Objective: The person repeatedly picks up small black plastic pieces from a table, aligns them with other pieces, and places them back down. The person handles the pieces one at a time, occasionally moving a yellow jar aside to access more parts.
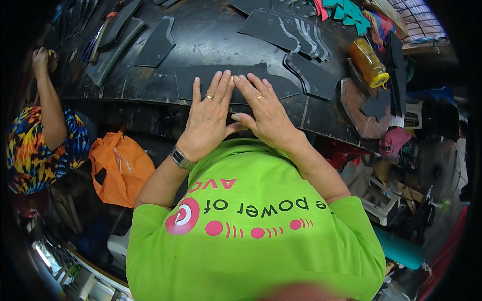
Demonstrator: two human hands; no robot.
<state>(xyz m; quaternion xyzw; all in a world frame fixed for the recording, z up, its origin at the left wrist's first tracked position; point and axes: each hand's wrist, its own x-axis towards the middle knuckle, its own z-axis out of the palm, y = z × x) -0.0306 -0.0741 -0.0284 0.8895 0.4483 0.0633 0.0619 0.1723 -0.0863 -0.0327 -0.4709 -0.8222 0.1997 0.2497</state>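
Observation:
My left hand (210,111) lies flat with its fingers stretched over a black cut panel (189,80) at the table's near edge. Beside it, my right hand (267,109) rests on a second black panel (253,71) with a greyish, glue-like band along its curved right side. The two panels appear to meet under my fingertips, where the index fingers nearly touch. My hands hide much of that line. Both thumbs stick out toward each other near the table edge. Neither hand grips anything.
More black panels (155,44) with grey edges lie on the dark table (211,37), including a stack (316,78) at right. A yellow-lidded jar (369,60) lies beyond it. An orange bag (122,168) hangs below. At left is another person's arm (51,108).

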